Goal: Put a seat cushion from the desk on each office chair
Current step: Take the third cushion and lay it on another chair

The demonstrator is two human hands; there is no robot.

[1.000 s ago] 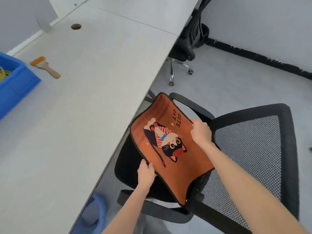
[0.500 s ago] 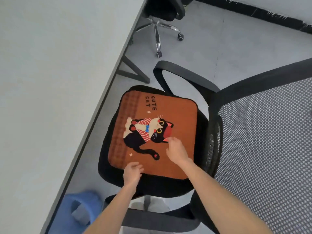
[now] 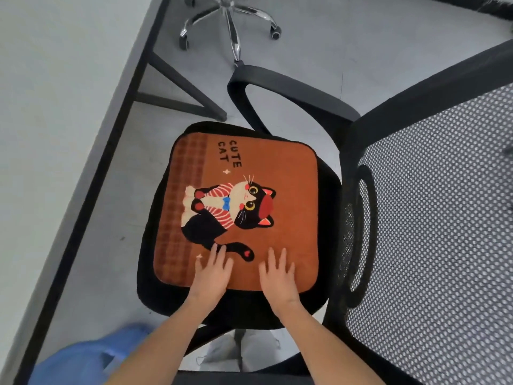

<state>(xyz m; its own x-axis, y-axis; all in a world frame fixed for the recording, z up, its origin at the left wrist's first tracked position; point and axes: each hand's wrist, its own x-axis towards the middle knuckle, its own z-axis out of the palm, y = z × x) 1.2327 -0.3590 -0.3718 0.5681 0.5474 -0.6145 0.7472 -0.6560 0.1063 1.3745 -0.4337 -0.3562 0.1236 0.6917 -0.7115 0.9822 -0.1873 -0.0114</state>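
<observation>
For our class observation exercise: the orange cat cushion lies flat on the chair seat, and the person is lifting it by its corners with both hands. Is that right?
Not quite. The head view shows the cushion flat on the chair seat, but the left hand and right hand rest open, palms down, on its near edge, not lifting it.

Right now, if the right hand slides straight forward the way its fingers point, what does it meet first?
Probably the printed cat's head; the right hand lies flat on the orange cushion, with only bare fabric before it. The armrest comes later.

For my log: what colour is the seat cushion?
Orange-brown seat cushion with a black cat print; head view.
</observation>
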